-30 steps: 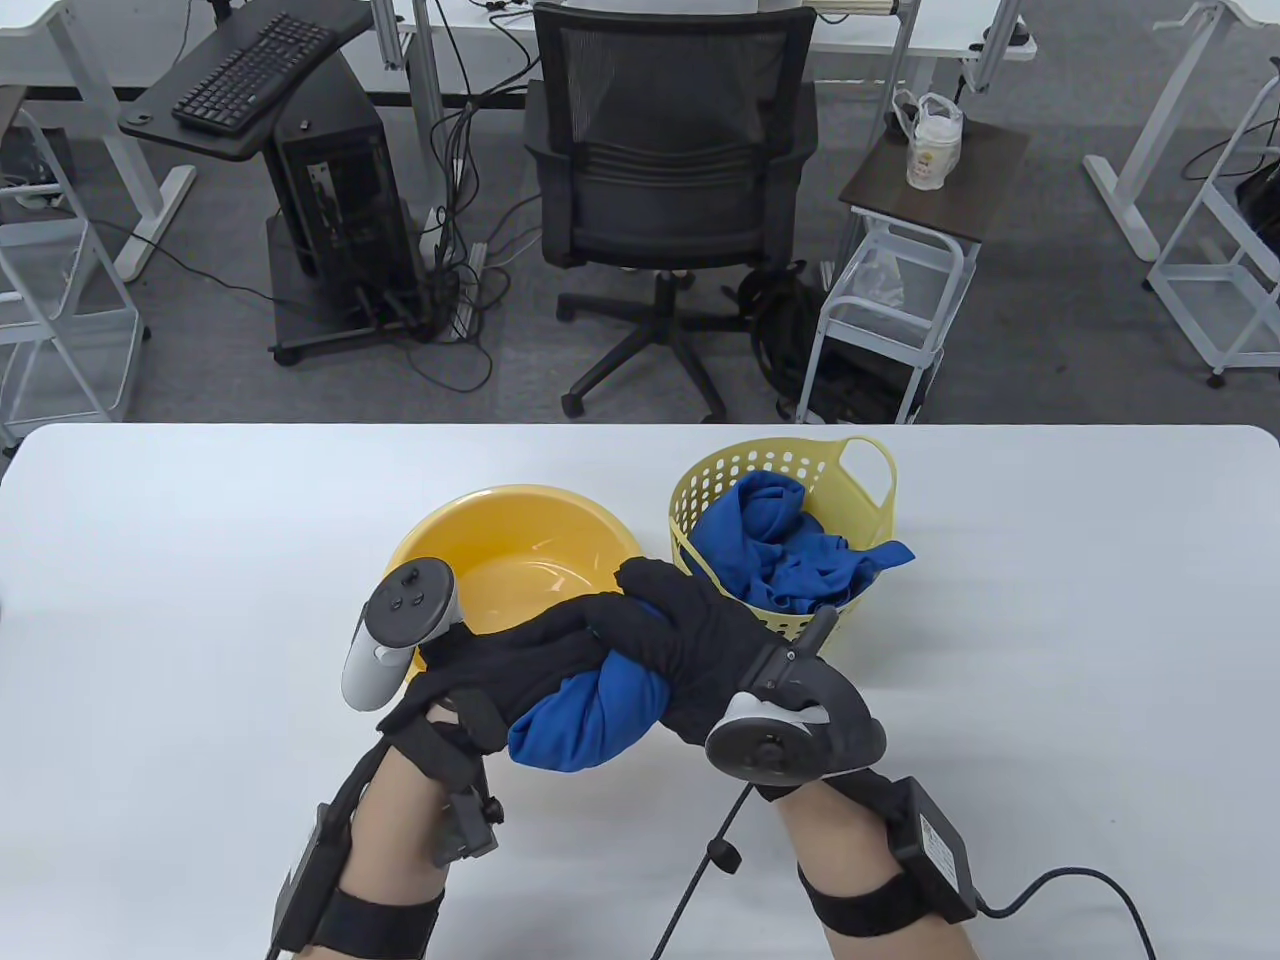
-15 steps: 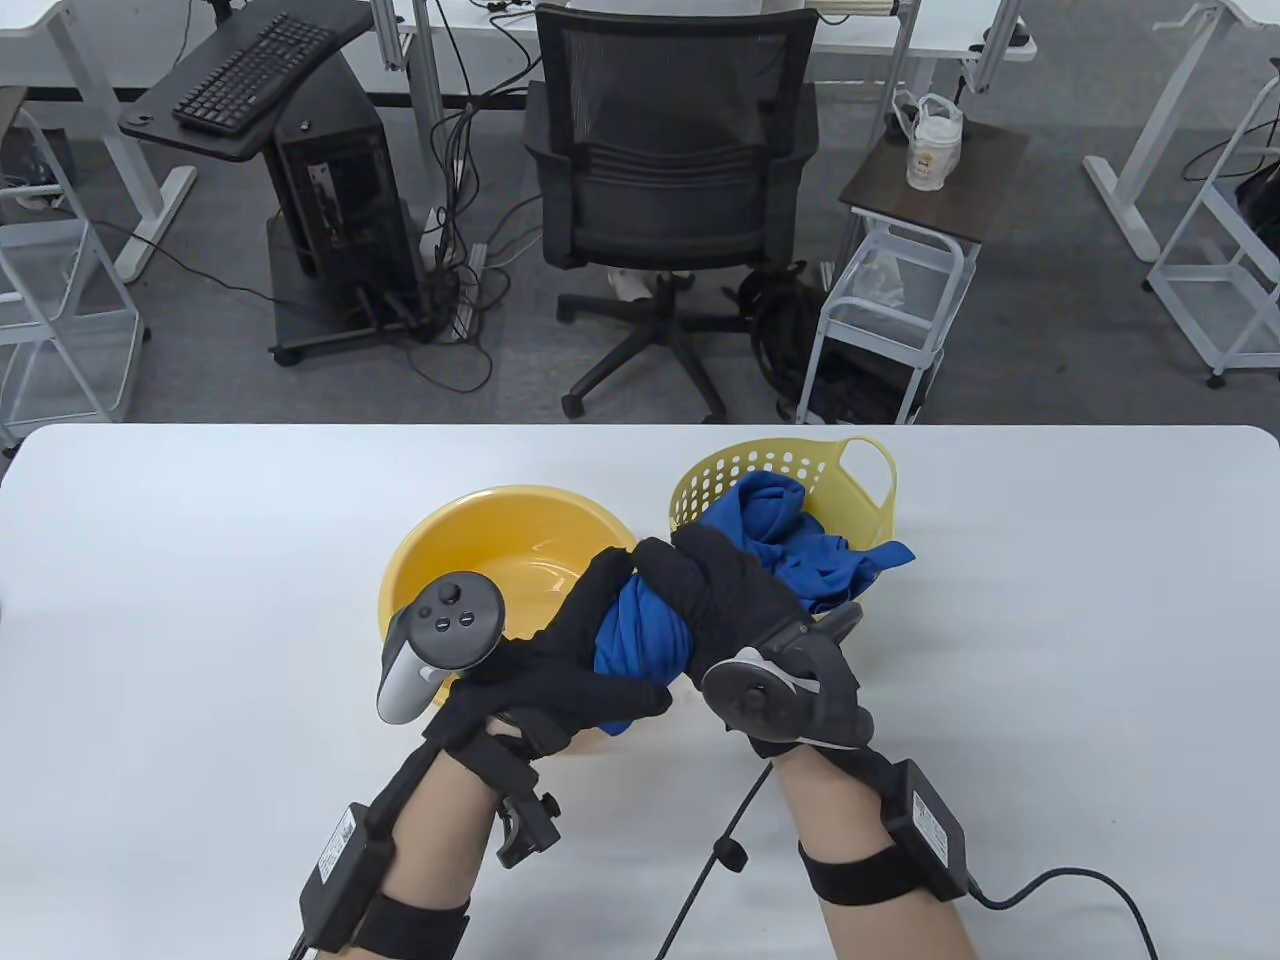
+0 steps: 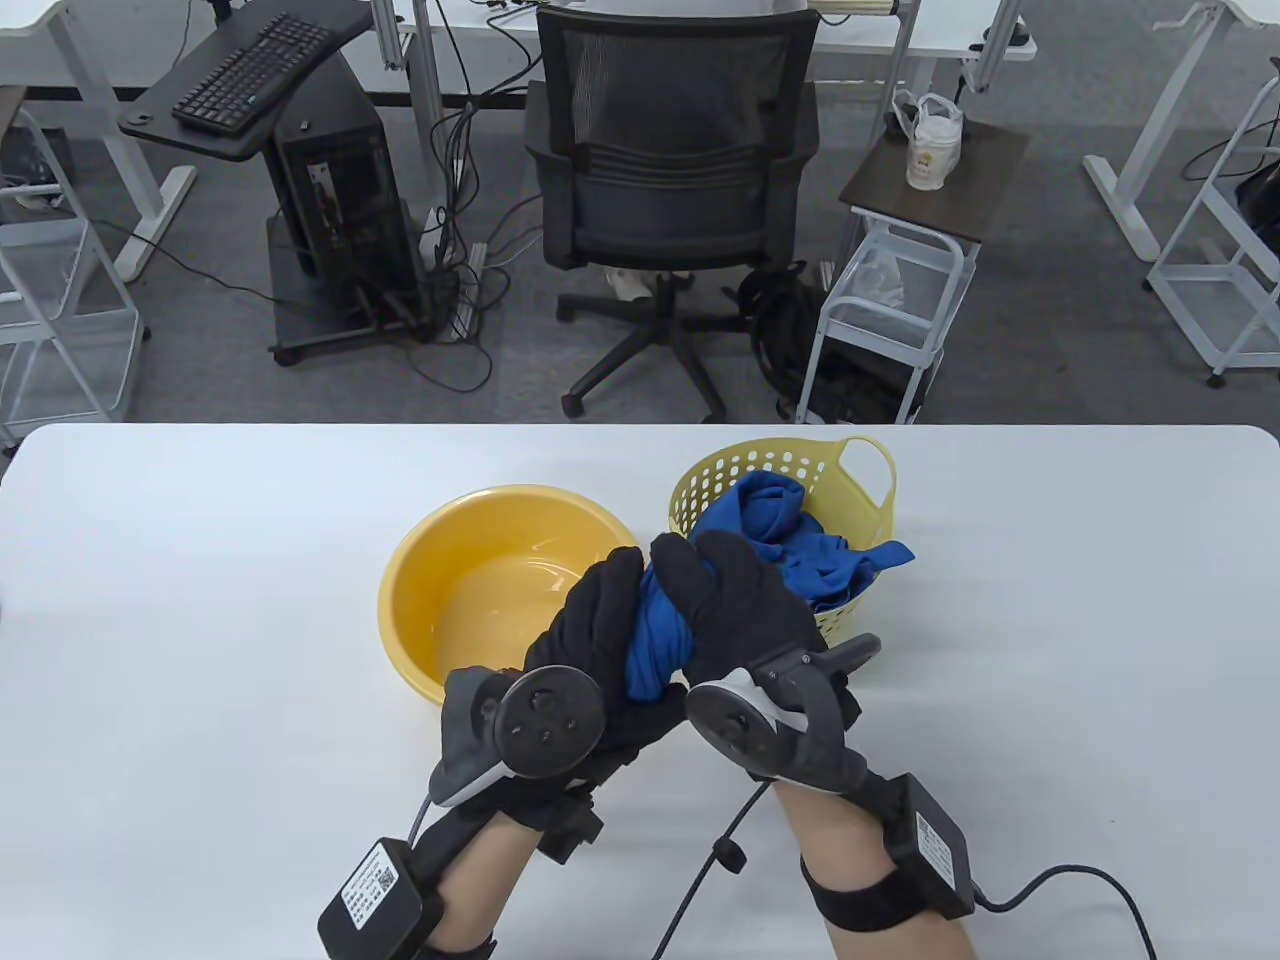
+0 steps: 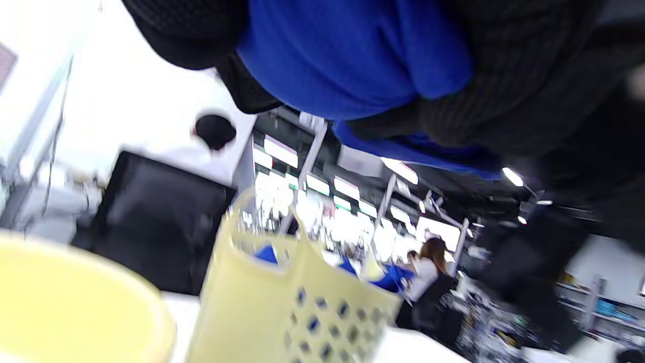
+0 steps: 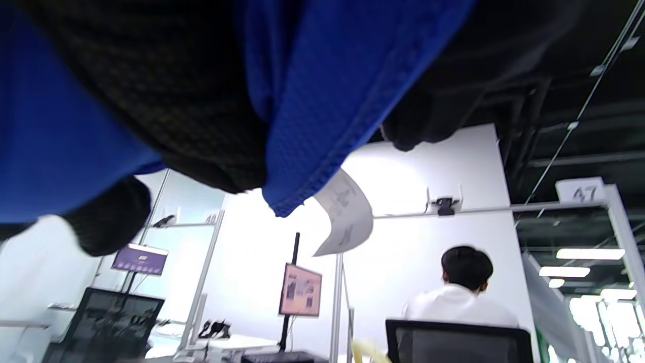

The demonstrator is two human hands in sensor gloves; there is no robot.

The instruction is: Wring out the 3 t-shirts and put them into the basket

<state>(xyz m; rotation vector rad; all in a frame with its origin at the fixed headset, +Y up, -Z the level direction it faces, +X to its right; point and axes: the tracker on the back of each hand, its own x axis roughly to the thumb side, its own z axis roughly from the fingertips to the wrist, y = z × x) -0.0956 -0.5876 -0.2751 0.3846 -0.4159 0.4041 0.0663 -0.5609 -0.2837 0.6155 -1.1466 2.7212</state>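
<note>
A bunched blue t-shirt is squeezed between both gloved hands above the table, between the yellow basin and the pale yellow basket. My left hand grips its left side, my right hand wraps its top and right side. More blue t-shirt cloth fills the basket, one end draped over the rim. The left wrist view shows the held blue t-shirt above the basket. In the right wrist view, the blue t-shirt with a white label hangs between dark fingers.
The basin's inside looks bare apart from a wet sheen. An office chair stands beyond the table's far edge, and a small white cart to its right. A cable trails on the table near my right wrist. A person sits beyond.
Both hands carried the bunched shirt up and to the right, toward the basket. The left hand rolled over, so its tracker now faces the camera lower down.
</note>
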